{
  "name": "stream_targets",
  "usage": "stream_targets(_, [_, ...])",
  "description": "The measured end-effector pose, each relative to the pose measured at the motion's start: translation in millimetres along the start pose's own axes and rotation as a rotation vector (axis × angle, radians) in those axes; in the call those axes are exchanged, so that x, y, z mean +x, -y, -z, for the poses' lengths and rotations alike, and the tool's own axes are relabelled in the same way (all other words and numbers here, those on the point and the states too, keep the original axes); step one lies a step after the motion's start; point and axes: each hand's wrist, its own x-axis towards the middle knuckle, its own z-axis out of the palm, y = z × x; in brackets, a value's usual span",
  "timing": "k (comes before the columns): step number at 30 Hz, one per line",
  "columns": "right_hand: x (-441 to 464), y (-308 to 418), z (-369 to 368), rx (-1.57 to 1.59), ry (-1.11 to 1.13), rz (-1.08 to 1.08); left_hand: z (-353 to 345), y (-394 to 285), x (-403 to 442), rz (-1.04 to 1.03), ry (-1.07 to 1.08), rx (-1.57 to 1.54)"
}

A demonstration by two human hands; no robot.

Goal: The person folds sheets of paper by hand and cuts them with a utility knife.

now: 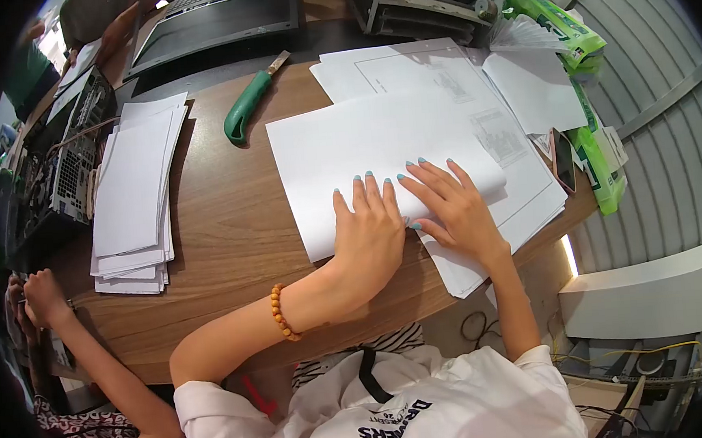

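A white sheet of paper point(322, 156), folded over along its near side, lies on the wooden table in front of me. My left hand point(371, 238) rests on the fold with its fingers stretched out flat. Beside it my right hand point(457, 216) presses on the same sheet, fingers spread, its thumb close to the left hand. Beneath and behind the folded sheet are printed sheets point(519, 175) with drawings and borders. A green-handled knife point(249, 104) lies on the table beyond the folded sheet, to the left.
A stack of folded papers point(133, 193) lies on the left, next to an open computer case point(78, 161). At the back are a laptop point(216, 29) and a dark machine point(425, 2). A phone point(562, 159) and green packets point(600, 169) line the right edge. Another person's hand point(45, 297) is at left.
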Motion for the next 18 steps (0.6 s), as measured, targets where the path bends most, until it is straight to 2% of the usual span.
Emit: stream_targets(18, [1.9,-0.6,-0.3,0.02,0.01,-0.013,-4.2,0.5,1.1,0.022,-0.018,-0.003])
